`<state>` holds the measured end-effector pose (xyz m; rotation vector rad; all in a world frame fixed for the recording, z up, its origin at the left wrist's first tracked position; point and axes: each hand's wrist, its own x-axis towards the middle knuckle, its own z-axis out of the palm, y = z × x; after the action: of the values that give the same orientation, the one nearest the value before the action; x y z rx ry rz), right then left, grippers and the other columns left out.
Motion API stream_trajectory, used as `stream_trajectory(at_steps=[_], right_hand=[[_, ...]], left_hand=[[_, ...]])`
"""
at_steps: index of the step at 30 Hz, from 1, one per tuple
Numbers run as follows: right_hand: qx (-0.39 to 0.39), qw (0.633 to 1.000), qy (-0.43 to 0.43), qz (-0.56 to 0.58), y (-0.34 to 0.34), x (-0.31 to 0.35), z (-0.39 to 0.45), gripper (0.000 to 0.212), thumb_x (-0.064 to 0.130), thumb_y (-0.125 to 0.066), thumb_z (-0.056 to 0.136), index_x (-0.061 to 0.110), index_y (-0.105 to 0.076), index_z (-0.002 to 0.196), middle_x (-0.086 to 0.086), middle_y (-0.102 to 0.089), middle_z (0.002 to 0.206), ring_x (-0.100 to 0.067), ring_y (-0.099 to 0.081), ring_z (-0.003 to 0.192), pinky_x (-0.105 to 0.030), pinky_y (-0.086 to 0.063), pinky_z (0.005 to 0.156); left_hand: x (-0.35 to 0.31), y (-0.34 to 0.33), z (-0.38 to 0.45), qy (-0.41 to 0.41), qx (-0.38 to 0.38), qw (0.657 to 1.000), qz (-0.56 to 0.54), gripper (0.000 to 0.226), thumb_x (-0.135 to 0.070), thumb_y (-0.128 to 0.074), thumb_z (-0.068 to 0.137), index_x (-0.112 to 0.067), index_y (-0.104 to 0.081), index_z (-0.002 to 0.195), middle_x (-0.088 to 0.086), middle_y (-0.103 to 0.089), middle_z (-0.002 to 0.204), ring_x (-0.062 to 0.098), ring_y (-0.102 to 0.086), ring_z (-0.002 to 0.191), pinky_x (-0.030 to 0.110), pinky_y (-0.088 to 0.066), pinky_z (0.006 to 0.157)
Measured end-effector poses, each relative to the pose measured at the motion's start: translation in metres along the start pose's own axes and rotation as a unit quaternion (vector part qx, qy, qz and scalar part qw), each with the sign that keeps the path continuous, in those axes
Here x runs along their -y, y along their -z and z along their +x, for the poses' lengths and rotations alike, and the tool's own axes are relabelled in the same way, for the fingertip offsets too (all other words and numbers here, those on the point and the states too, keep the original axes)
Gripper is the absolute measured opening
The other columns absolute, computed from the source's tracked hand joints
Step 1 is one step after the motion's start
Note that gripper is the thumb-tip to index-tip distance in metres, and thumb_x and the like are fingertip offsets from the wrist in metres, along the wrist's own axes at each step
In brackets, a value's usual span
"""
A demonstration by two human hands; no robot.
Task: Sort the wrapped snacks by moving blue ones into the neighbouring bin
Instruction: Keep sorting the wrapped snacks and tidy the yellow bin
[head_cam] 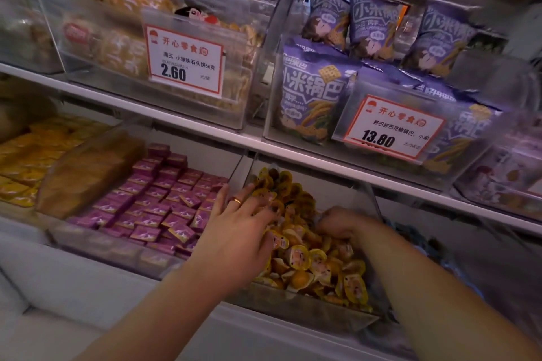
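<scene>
A clear bin (308, 309) on the lower shelf holds a heap of small yellow wrapped snacks (311, 264). My left hand (240, 231), a ring on one finger, lies palm down with spread fingers on the heap's left side. My right hand (341, 224) is curled into the heap at its right side; the fingers are closed, and I cannot see whether they hold anything. To the right, the neighbouring bin shows blurred blue wrapped snacks (416, 239) behind my right forearm.
Left of the yellow bin sits a bin of purple wrapped squares (152, 199), and further left one with yellow packets (32, 155). The shelf above carries clear bins with biscuit packs (117, 38), purple crisp bags (316, 91) and two price cards.
</scene>
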<state>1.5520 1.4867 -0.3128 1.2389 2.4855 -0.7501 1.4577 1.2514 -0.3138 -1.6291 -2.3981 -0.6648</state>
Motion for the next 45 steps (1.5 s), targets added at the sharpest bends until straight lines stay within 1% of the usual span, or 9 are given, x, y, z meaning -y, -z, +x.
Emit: stream_trajectory(at_steps=[5,14,21,26,30,32,37,41,45], right_hand=[[0.047,0.901,0.117,0.415,0.004,0.028,-0.029,0.021,0.006,-0.070,0.086,0.005,-0.070,0.107,-0.019,-0.074,0.102,-0.029,-0.072,0.086,-0.036,-0.059,0.073],[0.028,0.835,0.163,0.525,-0.016,0.009,-0.083,0.036,-0.009,-0.058,0.092,0.013,-0.067,0.119,-0.015,-0.071,0.116,-0.027,-0.072,0.098,-0.033,-0.058,0.062],[0.040,0.720,0.101,0.685,-0.032,-0.004,-0.085,0.031,-0.005,-0.050,0.094,0.007,-0.074,0.109,-0.019,-0.073,0.108,-0.031,-0.071,0.100,-0.040,-0.061,0.072],[-0.027,0.729,0.114,0.675,-0.031,0.003,-0.088,0.023,-0.004,-0.059,0.092,0.011,-0.074,0.100,-0.016,-0.074,0.103,-0.025,-0.073,0.088,-0.037,-0.062,0.067],[-0.215,0.860,0.216,0.409,-0.008,-0.013,-0.101,0.033,-0.001,-0.066,0.088,0.029,-0.072,0.097,0.007,-0.072,0.094,-0.007,-0.072,0.073,-0.020,-0.055,0.058],[-0.250,0.876,0.252,0.326,0.004,-0.020,-0.107,0.036,0.002,-0.067,0.086,0.037,-0.071,0.092,0.004,-0.073,0.089,-0.020,-0.070,0.070,-0.034,-0.058,0.058],[-0.178,0.876,0.223,0.390,0.016,-0.037,-0.106,0.021,0.015,-0.068,0.090,0.033,-0.078,0.093,0.005,-0.077,0.094,-0.008,-0.072,0.088,-0.027,-0.058,0.078],[-0.094,0.851,0.219,0.467,0.002,-0.032,-0.105,0.033,0.007,-0.053,0.098,0.026,-0.077,0.109,0.001,-0.075,0.111,-0.017,-0.069,0.108,-0.045,-0.050,0.103],[-0.135,0.867,0.271,0.397,-0.009,-0.029,-0.104,0.043,-0.002,-0.050,0.098,0.025,-0.059,0.131,0.004,-0.066,0.126,-0.008,-0.062,0.118,-0.034,-0.049,0.105]], left_hand=[[-0.010,-0.002,0.003,-0.005,-0.032,0.997,-0.071,0.036,-0.037,-0.043,0.088,-0.034,-0.065,0.116,-0.014,-0.059,0.125,0.011,-0.052,0.126,0.046,-0.023,0.119],[-0.017,-0.003,0.006,-0.029,-0.010,0.999,0.015,0.032,-0.034,-0.041,0.094,-0.030,-0.064,0.116,-0.009,-0.064,0.113,0.014,-0.063,0.106,0.049,-0.014,0.122],[-0.036,-0.032,0.007,-0.047,0.049,0.996,-0.055,0.050,-0.063,-0.038,0.090,-0.036,-0.048,0.131,-0.014,-0.054,0.127,0.014,-0.058,0.106,0.031,-0.045,0.091],[-0.033,-0.034,0.020,-0.011,0.007,0.991,-0.130,0.039,-0.061,-0.064,0.080,-0.037,-0.060,0.110,-0.017,-0.059,0.106,0.010,-0.059,0.095,0.031,-0.049,0.079],[-0.030,-0.028,0.023,-0.009,-0.036,0.998,-0.050,0.024,-0.056,-0.063,0.080,-0.033,-0.058,0.086,-0.013,-0.063,0.087,0.018,-0.062,0.081,0.037,-0.049,0.074],[-0.030,-0.024,0.023,0.002,-0.029,0.999,-0.026,0.017,-0.046,-0.061,0.083,-0.031,-0.059,0.088,-0.010,-0.063,0.090,0.023,-0.063,0.083,0.040,-0.049,0.077],[-0.050,-0.025,0.031,0.014,-0.034,0.985,-0.168,0.033,-0.043,-0.059,0.088,-0.032,-0.060,0.119,-0.014,-0.061,0.113,0.009,-0.060,0.104,0.032,-0.050,0.088],[-0.078,-0.032,0.041,0.073,0.013,0.921,-0.381,0.054,-0.061,-0.059,0.088,-0.032,-0.054,0.133,-0.019,-0.065,0.117,-0.006,-0.061,0.106,0.017,-0.051,0.088],[-0.078,-0.036,0.052,0.139,-0.019,0.868,-0.476,0.034,-0.020,-0.076,0.084,-0.020,-0.067,0.116,-0.009,-0.075,0.100,0.012,-0.072,0.087,0.020,-0.057,0.071]])
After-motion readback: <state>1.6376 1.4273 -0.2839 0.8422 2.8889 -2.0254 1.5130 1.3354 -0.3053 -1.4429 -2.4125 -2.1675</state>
